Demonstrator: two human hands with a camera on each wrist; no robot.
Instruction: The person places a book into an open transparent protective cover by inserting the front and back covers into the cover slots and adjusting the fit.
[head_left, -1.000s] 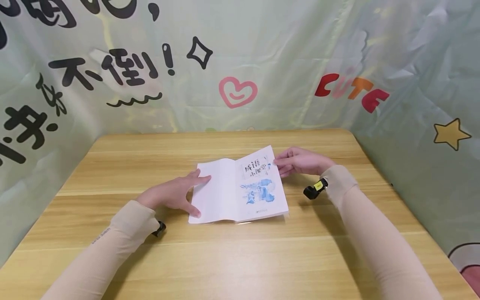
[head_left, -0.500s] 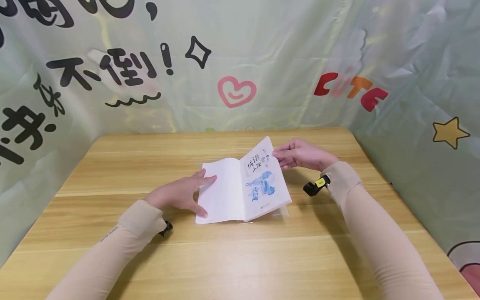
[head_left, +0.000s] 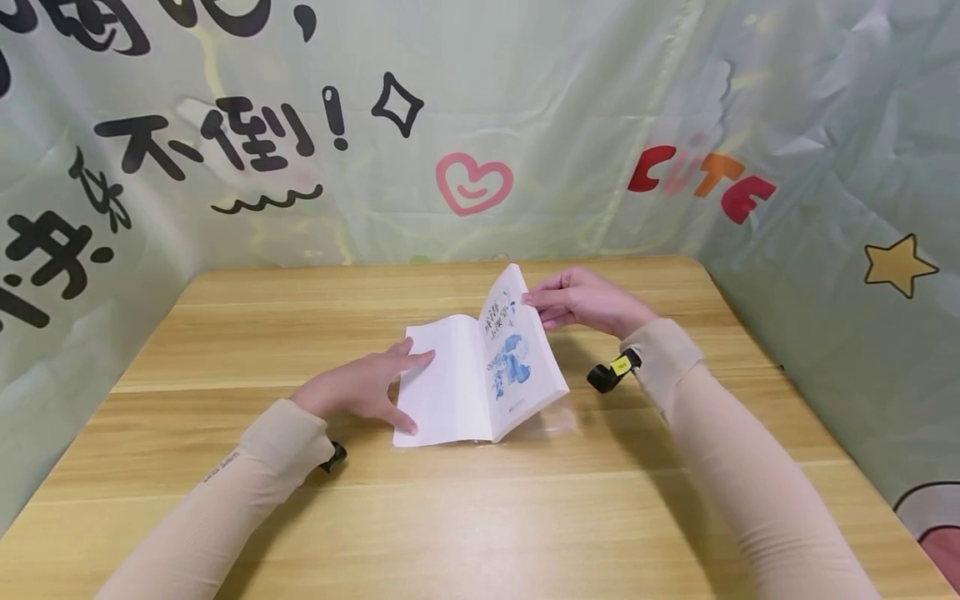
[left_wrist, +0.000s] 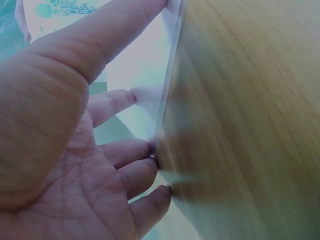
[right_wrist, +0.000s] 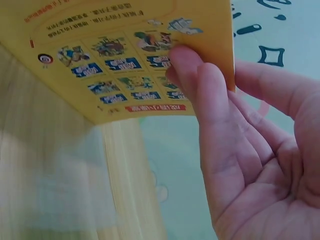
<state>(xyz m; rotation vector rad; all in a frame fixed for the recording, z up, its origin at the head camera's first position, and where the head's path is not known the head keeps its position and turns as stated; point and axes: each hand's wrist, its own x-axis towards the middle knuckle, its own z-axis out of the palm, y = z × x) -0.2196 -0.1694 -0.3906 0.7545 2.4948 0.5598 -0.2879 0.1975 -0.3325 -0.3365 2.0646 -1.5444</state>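
A paperback book (head_left: pixel 521 367) lies open on the table, its white left side flat and its right side, with black characters and a blue drawing, tilted up. My left hand (head_left: pixel 360 385) is spread over the left edge, thumb and forefinger touching the white page. In the left wrist view the other fingers (left_wrist: pixel 132 152) reach along that edge. My right hand (head_left: pixel 592 302) pinches the raised right edge between thumb and fingers. The right wrist view shows the yellow back cover (right_wrist: pixel 125 60) with small pictures. A clear plastic flap (head_left: pixel 553 421) lies under the raised side.
The wooden table (head_left: pixel 480 533) has its back edge against a pale green printed curtain (head_left: pixel 570 100), which also hangs at both sides. Black wrist devices (head_left: pixel 611 373) sit on both cuffs.
My right hand has lifted the right side of the book and tilted it up and leftward, showing more of the clear flap. My left hand has shifted slightly right with the book.
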